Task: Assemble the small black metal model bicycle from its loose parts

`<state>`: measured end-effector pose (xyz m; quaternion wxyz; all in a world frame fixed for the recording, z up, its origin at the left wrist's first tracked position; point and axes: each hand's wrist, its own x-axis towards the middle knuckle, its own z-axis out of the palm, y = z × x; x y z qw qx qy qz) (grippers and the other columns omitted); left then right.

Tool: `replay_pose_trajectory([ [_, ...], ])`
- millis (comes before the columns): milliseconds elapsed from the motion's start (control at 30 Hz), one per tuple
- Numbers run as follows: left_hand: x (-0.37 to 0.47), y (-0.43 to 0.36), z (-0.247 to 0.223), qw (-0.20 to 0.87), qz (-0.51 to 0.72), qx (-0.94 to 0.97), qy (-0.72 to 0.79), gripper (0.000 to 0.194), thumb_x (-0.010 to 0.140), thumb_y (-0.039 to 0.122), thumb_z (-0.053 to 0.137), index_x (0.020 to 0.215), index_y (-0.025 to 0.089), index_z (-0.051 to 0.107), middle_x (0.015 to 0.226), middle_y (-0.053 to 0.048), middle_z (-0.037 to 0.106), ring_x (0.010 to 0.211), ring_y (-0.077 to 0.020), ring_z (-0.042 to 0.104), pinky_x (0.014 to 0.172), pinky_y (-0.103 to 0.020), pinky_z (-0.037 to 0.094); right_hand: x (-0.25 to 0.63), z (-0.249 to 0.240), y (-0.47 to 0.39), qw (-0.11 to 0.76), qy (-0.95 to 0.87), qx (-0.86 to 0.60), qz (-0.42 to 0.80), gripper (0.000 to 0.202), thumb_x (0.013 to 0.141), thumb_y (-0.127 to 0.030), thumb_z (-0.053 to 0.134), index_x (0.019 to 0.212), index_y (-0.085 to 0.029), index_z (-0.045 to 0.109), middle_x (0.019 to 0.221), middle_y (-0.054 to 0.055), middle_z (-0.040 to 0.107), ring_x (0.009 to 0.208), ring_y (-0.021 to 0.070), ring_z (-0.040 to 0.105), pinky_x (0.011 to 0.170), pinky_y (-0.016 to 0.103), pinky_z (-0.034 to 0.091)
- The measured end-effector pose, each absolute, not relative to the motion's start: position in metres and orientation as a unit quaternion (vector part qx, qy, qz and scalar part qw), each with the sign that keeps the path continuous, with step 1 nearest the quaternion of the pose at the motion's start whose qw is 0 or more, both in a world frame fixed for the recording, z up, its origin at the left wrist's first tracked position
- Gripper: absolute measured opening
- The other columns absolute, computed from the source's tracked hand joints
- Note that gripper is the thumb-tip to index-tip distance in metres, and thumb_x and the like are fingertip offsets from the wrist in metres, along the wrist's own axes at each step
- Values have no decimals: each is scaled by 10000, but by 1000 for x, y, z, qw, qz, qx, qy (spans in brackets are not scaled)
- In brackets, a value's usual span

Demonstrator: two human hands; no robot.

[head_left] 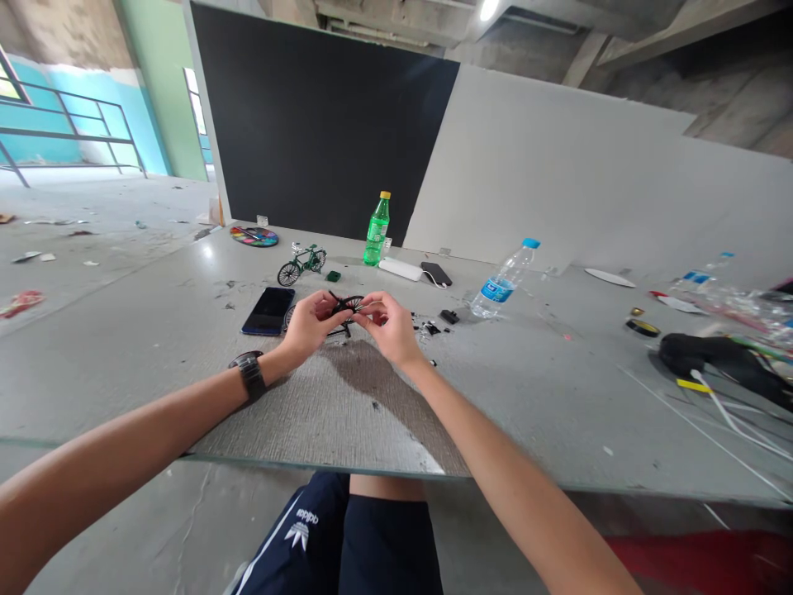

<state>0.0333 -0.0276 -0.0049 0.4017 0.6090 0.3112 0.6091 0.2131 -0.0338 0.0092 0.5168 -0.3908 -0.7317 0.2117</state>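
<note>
Both of my hands are closed on a small black model bicycle [348, 307] just above the table. My left hand [311, 321] grips its frame from the left, hiding part of the bike. On the other side my right hand [389, 325] pinches it near a spoked wheel. A dark smartphone [268, 311] lies flat left of my hands. Behind it stands a green model bicycle [302, 264], with a small dark green block [333, 277] beside it. Small black parts [432, 328] are scattered right of my right hand, near a larger black piece [449, 316].
A green soda bottle [377, 231], a white power bank [400, 268] and a dark phone [437, 273] are at the back. A water bottle [503, 283] leans at right. Black tape [643, 328] and cables [722, 405] lie far right; a colour palette [254, 236] sits back left.
</note>
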Motion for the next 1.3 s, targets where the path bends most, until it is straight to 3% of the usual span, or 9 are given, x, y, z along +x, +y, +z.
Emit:
replay_pose_trajectory([
  [167,33,-28,-4,416,612,609,287,252,749,255,811,925,166,653,885,-52,767,846,-188,735,791,-324,579,215,8,-34,514,-741,-403,158,441,859,-440,751,1210,-235,581,825,16,739,581,145,543,628,322,476],
  [300,32,-28,-4,411,616,610,281,247,746,246,816,915,169,653,869,-44,763,822,-182,732,769,-316,581,214,8,-36,496,-760,-402,127,319,915,-408,697,1181,-237,655,837,17,736,601,146,552,670,318,490],
  [567,32,-27,-5,419,613,609,279,245,757,264,809,920,168,653,844,-46,765,793,-182,727,738,-310,570,212,7,-38,478,-761,-432,69,310,938,-423,665,1198,-253,664,893,30,745,628,162,587,690,318,488],
  [867,33,-26,-5,457,594,610,255,282,761,280,803,946,180,614,897,-49,763,849,-185,720,799,-325,553,214,6,-38,442,-794,-418,10,264,963,-305,639,1222,-256,645,927,37,762,867,216,668,805,347,497],
  [1100,33,-28,-6,449,616,590,267,273,766,294,801,942,182,625,838,-30,750,784,-169,709,759,-314,557,208,10,-44,502,-758,-410,68,295,937,-387,673,1181,-258,569,900,19,772,689,177,629,750,360,534],
  [1300,33,-28,-6,424,620,602,271,275,756,294,809,938,180,636,848,-35,742,806,-173,714,767,-321,571,205,11,-46,507,-760,-401,64,253,934,-351,654,1124,-259,514,895,27,762,741,185,639,771,377,530],
])
